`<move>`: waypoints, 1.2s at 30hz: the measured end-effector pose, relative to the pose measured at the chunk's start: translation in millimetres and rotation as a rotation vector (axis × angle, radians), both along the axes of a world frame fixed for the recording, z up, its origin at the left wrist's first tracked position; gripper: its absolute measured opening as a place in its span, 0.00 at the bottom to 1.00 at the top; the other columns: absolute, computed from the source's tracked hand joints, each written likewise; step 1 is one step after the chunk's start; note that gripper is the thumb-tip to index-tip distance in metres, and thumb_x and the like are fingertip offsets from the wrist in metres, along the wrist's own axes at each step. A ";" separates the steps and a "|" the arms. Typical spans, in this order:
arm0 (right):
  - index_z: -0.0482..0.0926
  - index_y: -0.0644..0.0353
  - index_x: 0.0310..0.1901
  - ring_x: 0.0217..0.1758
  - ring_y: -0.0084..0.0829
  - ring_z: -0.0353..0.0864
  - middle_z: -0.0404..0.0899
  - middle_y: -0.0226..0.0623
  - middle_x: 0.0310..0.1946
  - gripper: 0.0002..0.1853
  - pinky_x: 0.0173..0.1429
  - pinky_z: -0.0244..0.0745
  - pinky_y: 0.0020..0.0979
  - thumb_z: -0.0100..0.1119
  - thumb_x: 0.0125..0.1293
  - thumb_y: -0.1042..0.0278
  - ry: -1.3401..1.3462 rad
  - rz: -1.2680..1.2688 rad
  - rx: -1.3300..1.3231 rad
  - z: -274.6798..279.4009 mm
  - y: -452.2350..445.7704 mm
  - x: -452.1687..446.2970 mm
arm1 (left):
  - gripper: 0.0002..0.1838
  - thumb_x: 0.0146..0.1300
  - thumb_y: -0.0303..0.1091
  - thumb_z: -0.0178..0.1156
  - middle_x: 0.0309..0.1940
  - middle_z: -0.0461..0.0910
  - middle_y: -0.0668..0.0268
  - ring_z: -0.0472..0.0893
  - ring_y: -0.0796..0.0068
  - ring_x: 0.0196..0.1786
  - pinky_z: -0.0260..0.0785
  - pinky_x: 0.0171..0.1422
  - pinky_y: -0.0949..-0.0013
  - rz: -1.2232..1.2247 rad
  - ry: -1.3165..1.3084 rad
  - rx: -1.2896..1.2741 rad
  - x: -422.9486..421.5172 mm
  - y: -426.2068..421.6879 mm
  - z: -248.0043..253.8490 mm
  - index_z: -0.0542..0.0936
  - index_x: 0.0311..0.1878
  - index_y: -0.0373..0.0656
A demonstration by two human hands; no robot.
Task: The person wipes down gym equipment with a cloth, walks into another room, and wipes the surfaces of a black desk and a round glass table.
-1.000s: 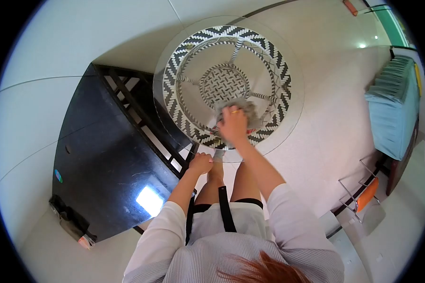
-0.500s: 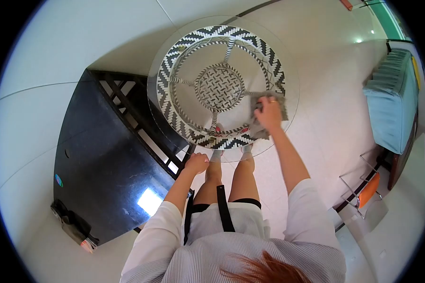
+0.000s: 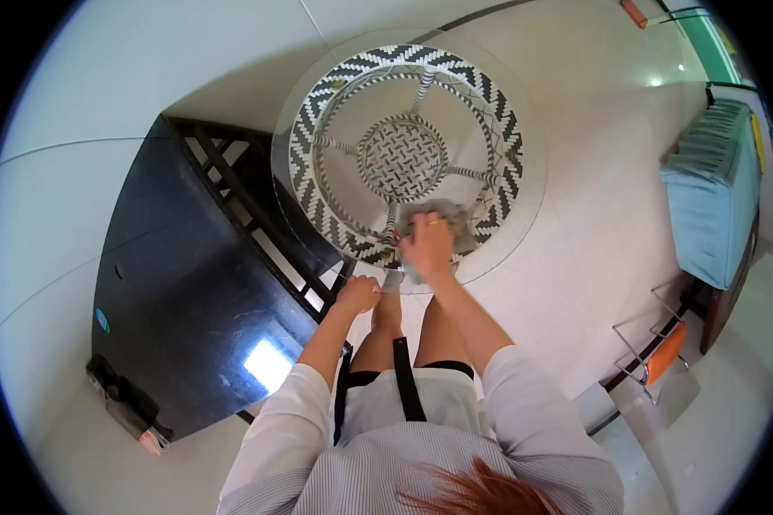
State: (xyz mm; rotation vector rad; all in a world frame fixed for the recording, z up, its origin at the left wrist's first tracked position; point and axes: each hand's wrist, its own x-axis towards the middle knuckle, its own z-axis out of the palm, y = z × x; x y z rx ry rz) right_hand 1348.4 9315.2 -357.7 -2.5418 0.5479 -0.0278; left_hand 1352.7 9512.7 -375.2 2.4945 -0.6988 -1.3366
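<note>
A round table (image 3: 515,163) has a clear glass top over a black-and-white woven rim, with a woven disc (image 3: 402,159) lower down at its centre. My right hand (image 3: 429,245) presses a grey-brown cloth (image 3: 455,219) against the glass at the near side; its fingers are bent over the cloth, slightly blurred. Just outside the near-left glass edge, my left hand (image 3: 359,293) is curled into a loose fist. Nothing shows in it, and its palm side is hidden.
To the left stands a glossy black table (image 3: 189,275) with a slatted frame beside it. Dark items (image 3: 129,403) lie at its far corner. On the right are a pale blue covered seat (image 3: 713,197) and an orange chair (image 3: 666,354) with metal legs.
My right hand has slid the cloth leftward and toward me, from the right part of the glass to its near edge. My left hand stays in about the same place.
</note>
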 end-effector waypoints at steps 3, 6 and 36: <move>0.73 0.55 0.40 0.41 0.40 0.69 0.69 0.38 0.36 0.19 0.40 0.66 0.41 0.60 0.43 0.65 -0.056 0.185 -0.030 3.0 40.4 -11.4 | 0.12 0.53 0.37 0.49 0.39 0.77 0.58 0.72 0.58 0.49 0.59 0.58 0.59 -0.033 0.058 0.006 -0.4 3.5 -9.4 0.78 0.36 0.44; 0.73 0.54 0.39 0.42 0.38 0.69 0.69 0.36 0.36 0.18 0.41 0.65 0.40 0.60 0.42 0.65 -0.137 0.266 0.016 2.6 30.3 -11.5 | 0.12 0.53 0.38 0.49 0.38 0.77 0.58 0.72 0.58 0.49 0.60 0.58 0.59 -0.053 0.055 0.007 2.6 1.3 -4.6 0.78 0.36 0.45; 0.73 0.55 0.36 0.39 0.41 0.72 0.70 0.40 0.33 0.16 0.40 0.68 0.42 0.58 0.42 0.65 -0.052 0.365 -0.116 -16.8 -36.4 -34.8 | 0.12 0.54 0.41 0.52 0.37 0.78 0.60 0.73 0.61 0.48 0.59 0.57 0.59 -0.010 0.032 -0.006 -1.6 0.4 -13.6 0.80 0.36 0.47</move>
